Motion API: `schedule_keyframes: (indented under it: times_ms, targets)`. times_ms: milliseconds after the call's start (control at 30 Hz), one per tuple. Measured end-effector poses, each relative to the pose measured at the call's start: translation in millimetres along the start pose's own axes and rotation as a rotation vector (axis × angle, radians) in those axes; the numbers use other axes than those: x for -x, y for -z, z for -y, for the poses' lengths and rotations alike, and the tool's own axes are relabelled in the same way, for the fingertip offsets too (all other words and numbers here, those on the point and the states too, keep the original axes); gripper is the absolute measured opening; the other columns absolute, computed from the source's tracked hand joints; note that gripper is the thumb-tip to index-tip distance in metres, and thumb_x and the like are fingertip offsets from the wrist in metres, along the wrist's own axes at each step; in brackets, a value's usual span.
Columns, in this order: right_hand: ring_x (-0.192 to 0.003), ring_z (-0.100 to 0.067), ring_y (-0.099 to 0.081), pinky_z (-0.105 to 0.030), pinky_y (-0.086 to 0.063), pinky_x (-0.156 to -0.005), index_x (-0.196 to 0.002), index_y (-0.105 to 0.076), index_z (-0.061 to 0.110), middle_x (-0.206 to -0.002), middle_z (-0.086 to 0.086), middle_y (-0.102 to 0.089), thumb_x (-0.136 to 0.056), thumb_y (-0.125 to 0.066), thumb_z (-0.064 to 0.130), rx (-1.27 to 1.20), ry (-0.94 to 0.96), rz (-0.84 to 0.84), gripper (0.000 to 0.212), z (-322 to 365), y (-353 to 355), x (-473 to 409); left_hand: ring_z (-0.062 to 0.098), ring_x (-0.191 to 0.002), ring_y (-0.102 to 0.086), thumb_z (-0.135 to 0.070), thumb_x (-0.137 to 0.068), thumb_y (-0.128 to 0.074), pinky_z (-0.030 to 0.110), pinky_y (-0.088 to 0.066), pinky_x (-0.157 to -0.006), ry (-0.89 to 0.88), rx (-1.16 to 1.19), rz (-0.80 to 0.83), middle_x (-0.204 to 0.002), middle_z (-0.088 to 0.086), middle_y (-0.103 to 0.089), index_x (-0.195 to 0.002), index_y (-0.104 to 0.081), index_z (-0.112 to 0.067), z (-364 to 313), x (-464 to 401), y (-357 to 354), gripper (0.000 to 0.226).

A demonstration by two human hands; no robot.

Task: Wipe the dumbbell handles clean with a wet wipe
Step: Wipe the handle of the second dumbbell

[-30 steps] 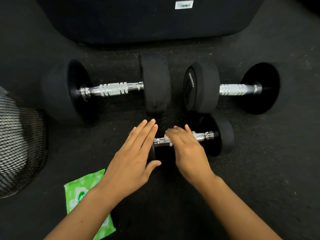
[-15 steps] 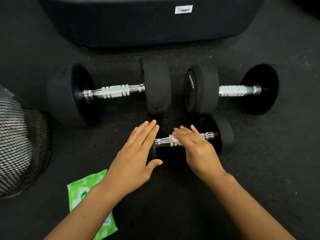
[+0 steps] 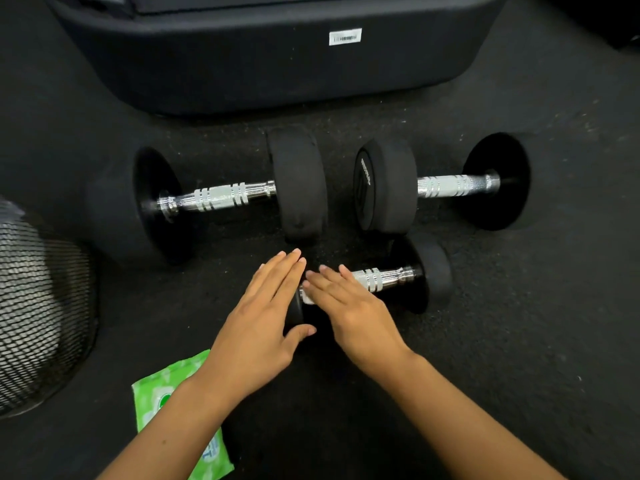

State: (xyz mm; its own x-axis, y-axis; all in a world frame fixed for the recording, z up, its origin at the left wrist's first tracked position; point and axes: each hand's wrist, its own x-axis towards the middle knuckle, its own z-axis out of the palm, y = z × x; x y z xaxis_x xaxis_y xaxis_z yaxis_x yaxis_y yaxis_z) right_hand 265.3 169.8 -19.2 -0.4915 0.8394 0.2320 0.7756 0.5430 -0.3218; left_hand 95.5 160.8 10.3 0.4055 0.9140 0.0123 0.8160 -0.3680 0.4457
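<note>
Pressing wet wipe (image 3: 307, 296) on small dumbbell handle (image 3: 377, 279), right hand (image 3: 349, 306) flat, left hand (image 3: 263, 317) flat on weight.

Floor (image 3: 519, 341): black speckled rubber matting, lightly dusted with pale grit. Far side: a large black padded unit (image 3: 277, 64) bearing a small white barcode label (image 3: 345, 37). Left edge: a black wire-mesh basket (image 3: 38, 306), partly out of view.

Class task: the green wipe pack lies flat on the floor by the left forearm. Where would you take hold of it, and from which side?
Probably pinch the wipe pack at its bare left edge, coming from the left and above. It lies flat and soft, and the left forearm crosses its right side, so that side is blocked.
</note>
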Motion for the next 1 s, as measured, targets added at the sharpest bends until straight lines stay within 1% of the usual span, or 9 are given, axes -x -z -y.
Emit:
schedule_keyframes:
  times_ms: [100,200,333,500,633,733,833,900,1000]
  targets:
    - [-0.114,-0.026,-0.057,-0.042,-0.033,-0.104,-0.113,-0.065,0.004,-0.118,-0.011,-0.064,-0.081,-0.037,0.012,0.02,0.002,-0.015,0.043,-9,5,-3,0.006,-0.142,-0.006,-0.034,-0.077,-0.072,0.026,-0.004,-0.115,-0.011,-0.001,-0.021,-0.154,-0.007,-0.016,-0.146,-0.018,-0.017,2,-1,0,0.09]
    - [-0.11,-0.028,-0.06,-0.037,-0.029,-0.106,-0.112,-0.065,0.002,-0.114,-0.014,-0.065,-0.08,-0.036,0.019,0.01,-0.079,0.028,0.046,3,-1,-16,0.008,-0.142,-0.01,-0.031,-0.074,-0.076,0.026,-0.006,-0.115,-0.001,0.006,-0.018,-0.153,-0.004,-0.02,-0.146,-0.022,-0.014,2,-1,-1,0.091]
    - [-0.116,-0.026,-0.056,-0.041,-0.031,-0.105,-0.118,-0.061,0.003,-0.122,-0.011,-0.062,-0.077,-0.032,0.007,0.032,0.025,0.039,0.05,-15,8,3,0.005,-0.142,-0.006,-0.035,-0.076,-0.073,0.025,-0.003,-0.114,-0.006,0.004,-0.001,-0.154,-0.006,-0.017,-0.146,-0.019,-0.017,1,1,0,0.091]
    - [-0.101,-0.027,-0.064,-0.043,-0.031,-0.099,-0.109,-0.065,0.004,-0.105,-0.011,-0.069,-0.075,-0.028,0.006,-0.026,-0.213,0.003,0.05,-20,15,-12,0.005,-0.142,-0.002,-0.037,-0.079,-0.069,0.024,0.0,-0.115,0.002,-0.008,-0.006,-0.155,-0.007,-0.013,-0.147,-0.014,-0.018,2,1,-1,0.089]
    - [-0.116,-0.027,-0.056,-0.045,-0.03,-0.103,-0.118,-0.061,0.003,-0.122,-0.012,-0.062,-0.076,-0.042,-0.006,-0.033,-0.059,0.038,0.047,-23,15,12,0.003,-0.142,0.001,-0.037,-0.08,-0.068,0.023,-0.001,-0.116,0.016,0.029,-0.005,-0.155,-0.01,-0.009,-0.147,-0.013,-0.021,-1,2,0,0.089]
    - [-0.11,-0.025,-0.06,-0.038,-0.036,-0.103,-0.112,-0.065,0.006,-0.115,-0.008,-0.066,-0.081,-0.046,0.002,-0.037,-0.025,-0.018,0.037,-38,32,13,-0.002,-0.139,0.001,-0.046,-0.08,-0.063,0.025,-0.004,-0.116,0.057,0.108,-0.023,-0.149,-0.02,-0.009,-0.145,-0.016,-0.026,-11,-2,8,0.082]
    - [-0.096,-0.021,-0.059,-0.028,-0.046,-0.088,-0.1,-0.071,0.008,-0.099,-0.003,-0.069,-0.086,-0.05,0.015,-0.137,-0.087,-0.209,0.025,-30,52,10,-0.005,-0.131,-0.024,-0.059,-0.07,-0.055,0.012,-0.014,-0.11,0.095,0.263,-0.134,-0.133,-0.027,-0.032,-0.137,-0.04,-0.031,-33,-13,24,0.074]
    - [-0.088,-0.016,-0.054,-0.025,-0.046,-0.075,-0.094,-0.072,0.009,-0.092,-0.001,-0.067,-0.086,-0.056,0.017,-0.158,-0.122,-0.325,0.02,-21,63,12,-0.009,-0.12,-0.038,-0.049,-0.071,-0.065,0.008,-0.025,-0.104,0.054,0.361,-0.195,-0.124,-0.026,-0.046,-0.127,-0.054,-0.03,-49,-22,29,0.06]
    - [-0.081,-0.009,-0.055,-0.018,-0.046,-0.073,-0.087,-0.072,0.009,-0.086,0.001,-0.063,-0.083,-0.062,0.016,-0.256,-0.203,-0.459,0.012,-14,71,13,-0.003,-0.108,-0.053,-0.026,-0.076,-0.074,0.014,-0.039,-0.096,-0.03,0.398,-0.229,-0.114,-0.013,-0.063,-0.112,-0.067,-0.022,-62,-36,20,0.037]
